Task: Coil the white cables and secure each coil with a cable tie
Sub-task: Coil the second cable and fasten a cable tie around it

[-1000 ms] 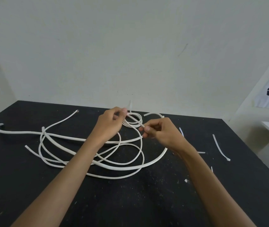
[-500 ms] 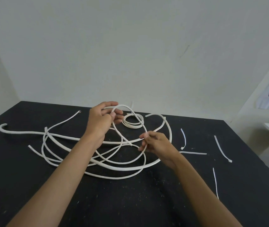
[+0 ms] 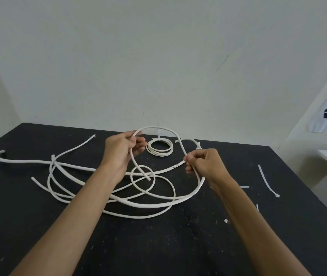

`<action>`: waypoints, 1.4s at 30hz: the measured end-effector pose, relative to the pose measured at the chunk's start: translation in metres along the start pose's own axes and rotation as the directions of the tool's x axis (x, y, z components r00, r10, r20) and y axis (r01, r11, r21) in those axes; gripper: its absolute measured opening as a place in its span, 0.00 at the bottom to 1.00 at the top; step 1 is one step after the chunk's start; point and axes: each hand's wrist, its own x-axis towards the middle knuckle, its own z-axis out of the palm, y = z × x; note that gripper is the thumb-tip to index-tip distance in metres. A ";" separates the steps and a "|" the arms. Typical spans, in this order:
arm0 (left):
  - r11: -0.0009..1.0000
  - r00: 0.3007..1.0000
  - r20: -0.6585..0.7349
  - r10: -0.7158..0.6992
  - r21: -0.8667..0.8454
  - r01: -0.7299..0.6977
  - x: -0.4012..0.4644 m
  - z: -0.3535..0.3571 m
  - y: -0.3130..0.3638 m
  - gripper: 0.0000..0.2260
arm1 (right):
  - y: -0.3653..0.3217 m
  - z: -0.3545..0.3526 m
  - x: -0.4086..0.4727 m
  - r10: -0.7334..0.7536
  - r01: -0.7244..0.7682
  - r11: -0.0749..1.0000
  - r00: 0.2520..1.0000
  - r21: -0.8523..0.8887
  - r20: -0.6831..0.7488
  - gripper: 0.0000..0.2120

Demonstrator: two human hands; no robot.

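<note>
Left hand (image 3: 123,150) grip grasping white cable (image 3: 158,128) loop, right hand (image 3: 204,166) grip pinching it, tied coil (image 3: 159,149) behind

Before you stands a black table (image 3: 39,226), its top speckled with pale dust and crumbs. On it you have a tangle of loose white cables (image 3: 91,188) at the centre-left, one small tied coil (image 3: 159,149) near the far edge, and several loose cable ties (image 3: 268,182) scattered right.

Prob. workshop, scuffed black bench (image 3: 39,226), bare wall (image 3: 158,56)
</note>
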 end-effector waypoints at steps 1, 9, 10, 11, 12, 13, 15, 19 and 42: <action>1.000 1.000 0.019 -0.006 -0.007 0.006 -0.001 0.003 0.001 0.15 | -0.003 0.001 -0.001 -0.005 0.005 1.000 1.000 -0.017 0.016 0.14; 0.978 0.991 0.132 -0.035 -0.199 0.061 -0.007 0.023 -0.002 0.14 | -0.018 0.016 -0.020 0.007 -0.073 0.957 0.973 0.281 0.231 0.07; 0.979 0.990 0.139 -0.039 -0.192 0.066 -0.008 0.024 -0.004 0.14 | -0.020 0.017 -0.022 0.014 -0.114 0.933 0.960 0.341 0.281 0.07; 0.981 0.989 0.144 -0.045 -0.181 0.071 -0.009 0.025 -0.007 0.13 | -0.022 0.017 -0.023 0.015 -0.140 0.916 0.949 0.377 0.315 0.08; 0.984 0.987 0.149 -0.051 -0.163 0.076 -0.009 0.025 -0.009 0.12 | -0.023 0.017 -0.023 0.008 -0.145 0.908 0.944 0.393 0.329 0.09; 0.988 0.987 0.150 -0.057 -0.135 0.077 -0.010 0.026 -0.010 0.11 | -0.025 0.015 -0.022 -0.008 -0.129 0.910 0.945 0.394 0.327 0.10; 0.995 0.987 0.143 -0.072 -0.062 0.082 -0.013 0.027 -0.011 0.11 | -0.029 0.010 -0.021 -0.056 -0.056 0.936 0.951 0.348 0.305 0.11; 0.994 0.984 0.147 -0.104 0.045 0.099 -0.012 0.030 -0.014 0.13 | -0.038 0.000 -0.016 -0.140 0.119 0.989 0.954 0.093 0.265 0.14; 0.797 0.921 0.368 -0.127 0.590 -0.125 -0.036 0.010 -0.034 0.16 | -0.032 -0.019 0.001 -0.049 0.073 0.954 0.995 0.290 -0.089 0.16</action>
